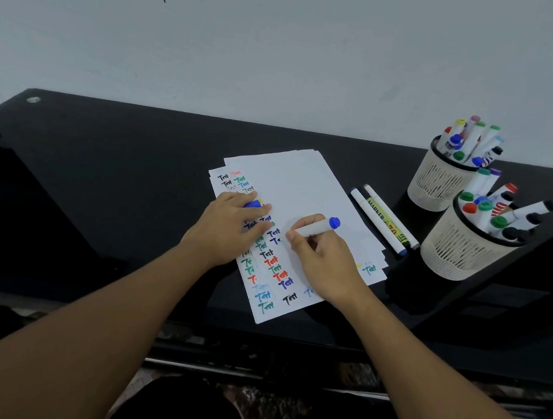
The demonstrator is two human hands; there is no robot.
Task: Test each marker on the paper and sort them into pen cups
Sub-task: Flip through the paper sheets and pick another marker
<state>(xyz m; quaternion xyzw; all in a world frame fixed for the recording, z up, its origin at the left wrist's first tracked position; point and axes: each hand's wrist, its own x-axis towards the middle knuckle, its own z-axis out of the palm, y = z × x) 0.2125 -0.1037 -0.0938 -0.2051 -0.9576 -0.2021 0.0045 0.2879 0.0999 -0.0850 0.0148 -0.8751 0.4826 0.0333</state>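
Note:
A stack of white paper point(309, 185) lies on the black table, its left side covered in coloured "Test" marks. My right hand point(322, 259) grips a white marker with a blue end point(321, 227), its tip down on the paper. My left hand point(231, 226) rests on the sheet's left part and holds a blue cap point(252, 204) between its fingers. Two loose markers point(384, 221) lie just right of the paper. Two cream mesh pen cups stand at the right, the far cup point(434, 186) and the near cup point(460, 251), both holding several markers.
The black table point(100, 172) runs along a pale wall at the back. Its front edge point(220, 323) lies just below the paper. The pen cups stand close to the table's right side, the near one almost touching the loose markers.

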